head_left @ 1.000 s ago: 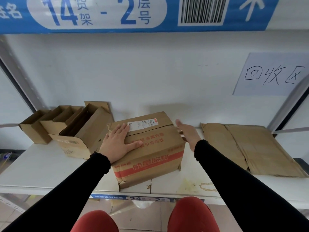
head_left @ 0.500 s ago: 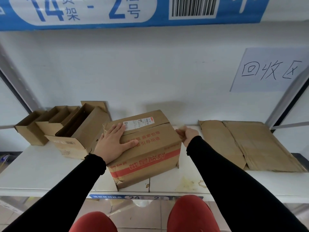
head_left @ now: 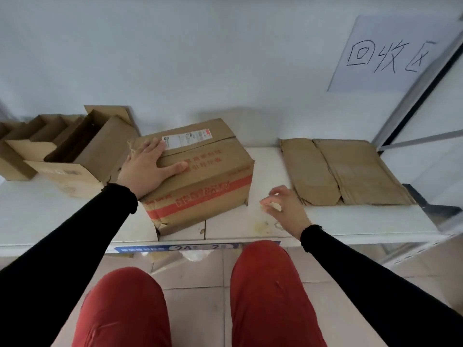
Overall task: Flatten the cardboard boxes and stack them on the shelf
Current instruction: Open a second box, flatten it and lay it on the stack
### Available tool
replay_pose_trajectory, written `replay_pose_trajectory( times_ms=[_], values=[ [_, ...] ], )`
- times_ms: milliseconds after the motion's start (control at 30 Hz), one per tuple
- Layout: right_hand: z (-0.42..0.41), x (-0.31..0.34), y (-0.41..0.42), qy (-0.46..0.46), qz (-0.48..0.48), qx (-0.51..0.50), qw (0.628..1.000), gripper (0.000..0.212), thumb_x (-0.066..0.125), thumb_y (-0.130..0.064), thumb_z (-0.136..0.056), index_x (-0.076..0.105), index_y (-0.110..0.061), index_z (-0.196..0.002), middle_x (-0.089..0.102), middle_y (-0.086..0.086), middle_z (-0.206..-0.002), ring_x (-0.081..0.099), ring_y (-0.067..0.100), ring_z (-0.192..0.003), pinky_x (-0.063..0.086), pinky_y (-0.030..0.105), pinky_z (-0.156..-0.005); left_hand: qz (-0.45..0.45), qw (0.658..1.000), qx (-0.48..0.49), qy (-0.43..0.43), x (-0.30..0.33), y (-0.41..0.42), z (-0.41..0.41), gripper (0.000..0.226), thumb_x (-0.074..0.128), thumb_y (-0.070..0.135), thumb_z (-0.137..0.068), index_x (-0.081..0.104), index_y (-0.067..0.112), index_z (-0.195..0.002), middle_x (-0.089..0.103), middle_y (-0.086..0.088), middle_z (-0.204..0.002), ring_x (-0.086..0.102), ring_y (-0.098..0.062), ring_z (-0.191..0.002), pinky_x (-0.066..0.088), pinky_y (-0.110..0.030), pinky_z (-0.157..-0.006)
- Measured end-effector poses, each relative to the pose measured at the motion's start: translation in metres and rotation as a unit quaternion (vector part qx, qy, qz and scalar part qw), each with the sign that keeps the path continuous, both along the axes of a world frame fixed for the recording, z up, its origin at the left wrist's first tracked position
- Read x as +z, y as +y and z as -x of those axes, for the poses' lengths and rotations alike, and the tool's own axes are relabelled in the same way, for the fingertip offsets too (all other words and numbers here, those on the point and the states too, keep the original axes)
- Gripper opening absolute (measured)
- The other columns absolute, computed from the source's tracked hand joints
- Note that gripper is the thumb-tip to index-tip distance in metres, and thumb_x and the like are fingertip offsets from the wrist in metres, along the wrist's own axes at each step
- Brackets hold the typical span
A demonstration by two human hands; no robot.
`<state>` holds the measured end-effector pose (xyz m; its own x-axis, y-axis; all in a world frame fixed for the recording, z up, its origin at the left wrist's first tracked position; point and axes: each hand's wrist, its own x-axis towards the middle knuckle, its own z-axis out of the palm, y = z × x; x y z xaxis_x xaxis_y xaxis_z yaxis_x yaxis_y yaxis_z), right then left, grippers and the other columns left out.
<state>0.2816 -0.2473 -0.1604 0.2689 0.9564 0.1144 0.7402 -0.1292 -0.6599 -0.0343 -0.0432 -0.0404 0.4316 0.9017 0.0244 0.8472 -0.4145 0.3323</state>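
A: Here we are at the shelf (head_left: 250, 221), and the closed box (head_left: 200, 176) with the red band sits near the front edge, skewed, one corner poking toward us. Our left hand (head_left: 147, 166) lies flat on its top, fingers spread, pressing but gripping nothing.

B: And the right hand (head_left: 283, 209)? It hangs just beside the box's right face, apart from it, fingers loosely curled, empty as far as we can see. There's a pale smear at the fingertips; possibly only blur.

A: So the job is to collapse this one. The flattened stack (head_left: 348, 171) lies to the right, well apart from the box, and that's where it should end up, we'd say.

B: To do it well, we'd keep the left palm as the anchor and get the right fingers into the top seam by the white label (head_left: 186, 140), so the flaps can lift. The box looks taped or tucked; we can't tell which.

A: Once both ends are open, push opposite corners together so it folds along its own creases. Crushing straight down would just buckle the panels.

B: And mind the open boxes (head_left: 75, 156) touching on the left; give ourselves elbow room first.
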Motion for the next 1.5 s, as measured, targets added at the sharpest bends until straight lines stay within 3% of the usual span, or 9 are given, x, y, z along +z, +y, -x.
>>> replay_pose_trajectory(
  times_ms=[300, 467, 667, 867, 1000, 1100, 1200, 1300, 1500],
  values=[
    [0.016, -0.038, -0.005, -0.173, 0.038, 0.129, 0.976, 0.022, 0.065, -0.01, -0.092, 0.066, -0.014, -0.114, 0.06, 0.004, -0.101, 0.054, 0.023, -0.096, 0.045, 0.035, -0.075, 0.007, 1.0, 0.004, -0.008, 0.004, -0.006, 0.0, 0.106, 0.042, 0.09, -0.076, 0.022, 0.029, -0.16, 0.014, 0.009, -0.168, 0.006, -0.014, -0.155, 0.01, -0.049, -0.125],
    [0.012, -0.041, -0.012, -0.24, -0.006, 0.171, 0.955, 0.029, 0.05, -0.034, -0.1, 0.075, -0.021, -0.104, 0.061, 0.0, -0.1, 0.054, 0.021, -0.093, 0.046, 0.032, -0.071, 0.006, 1.0, 0.002, -0.011, 0.005, -0.006, 0.0, 0.105, 0.044, 0.089, -0.077, 0.023, 0.028, -0.16, 0.014, 0.009, -0.168, 0.006, -0.014, -0.155, 0.01, -0.048, -0.125],
    [0.017, -0.04, -0.003, -0.293, 0.056, 0.162, 0.941, 0.031, 0.045, -0.033, -0.106, 0.074, -0.025, -0.101, 0.059, -0.004, -0.11, 0.049, 0.021, -0.104, 0.041, 0.034, -0.085, 0.004, 1.0, -0.003, -0.001, 0.001, -0.003, -0.002, 0.11, 0.038, 0.094, -0.075, 0.02, 0.028, -0.161, 0.012, 0.008, -0.168, 0.005, -0.014, -0.155, 0.01, -0.051, -0.125],
    [0.017, -0.03, -0.016, -0.14, 0.116, 0.107, 0.977, 0.035, 0.035, -0.037, -0.11, 0.063, -0.034, -0.13, 0.063, -0.006, -0.11, 0.051, 0.018, -0.104, 0.037, 0.037, -0.092, 0.006, 1.0, -0.004, -0.004, 0.003, -0.005, -0.003, 0.107, 0.04, 0.09, -0.078, 0.02, 0.026, -0.161, 0.012, 0.007, -0.169, 0.005, -0.014, -0.155, 0.008, -0.05, -0.125],
    [0.015, -0.023, -0.016, 0.049, 0.115, 0.014, 0.992, 0.046, 0.03, -0.038, -0.109, 0.027, -0.038, -0.156, 0.071, -0.016, -0.096, 0.059, 0.014, -0.108, 0.04, 0.035, -0.098, 0.005, 1.0, -0.008, -0.008, 0.004, -0.006, -0.006, 0.106, 0.041, 0.089, -0.078, 0.021, 0.025, -0.161, 0.012, 0.007, -0.169, 0.004, -0.014, -0.155, 0.008, -0.05, -0.125],
    [0.014, -0.024, -0.009, 0.248, 0.122, -0.076, 0.958, 0.051, 0.031, -0.033, -0.11, 0.018, -0.028, -0.159, 0.077, -0.004, -0.096, 0.065, 0.016, -0.109, 0.039, 0.037, -0.106, 0.008, 1.0, -0.009, -0.009, 0.005, -0.007, -0.005, 0.105, 0.041, 0.088, -0.079, 0.02, 0.025, -0.161, 0.012, 0.007, -0.169, 0.004, -0.014, -0.155, 0.007, -0.049, -0.125],
    [0.016, -0.017, -0.005, 0.399, 0.09, -0.186, 0.893, 0.05, 0.031, -0.029, -0.111, 0.018, -0.021, -0.158, 0.077, 0.005, -0.098, 0.07, 0.016, -0.095, 0.044, 0.039, -0.095, 0.013, 1.0, -0.012, -0.014, 0.007, -0.007, -0.004, 0.104, 0.042, 0.087, -0.08, 0.02, 0.026, -0.161, 0.011, 0.007, -0.169, 0.003, -0.014, -0.155, 0.007, -0.05, -0.125],
    [0.012, 0.001, 0.004, 0.432, 0.031, -0.26, 0.863, 0.046, 0.036, -0.027, -0.109, 0.028, -0.021, -0.154, 0.064, 0.01, -0.121, 0.069, 0.019, -0.089, 0.05, 0.039, -0.087, 0.023, 0.999, -0.018, -0.019, 0.008, -0.007, -0.002, 0.1, 0.046, 0.084, -0.082, 0.021, 0.027, -0.16, 0.011, 0.006, -0.169, 0.004, -0.015, -0.155, 0.007, -0.049, -0.125],
    [0.02, 0.079, 0.047, 0.396, -0.073, -0.182, 0.897, 0.034, 0.047, -0.034, -0.106, 0.046, -0.028, -0.139, 0.054, -0.002, -0.132, 0.059, 0.014, -0.111, 0.048, 0.036, -0.103, 0.048, 0.976, 0.052, -0.208, 0.011, 0.009, 0.012, 0.087, 0.07, 0.067, -0.078, 0.037, 0.035, -0.153, 0.022, 0.004, -0.165, 0.022, -0.023, -0.151, 0.025, -0.051, -0.121]
  ],
)
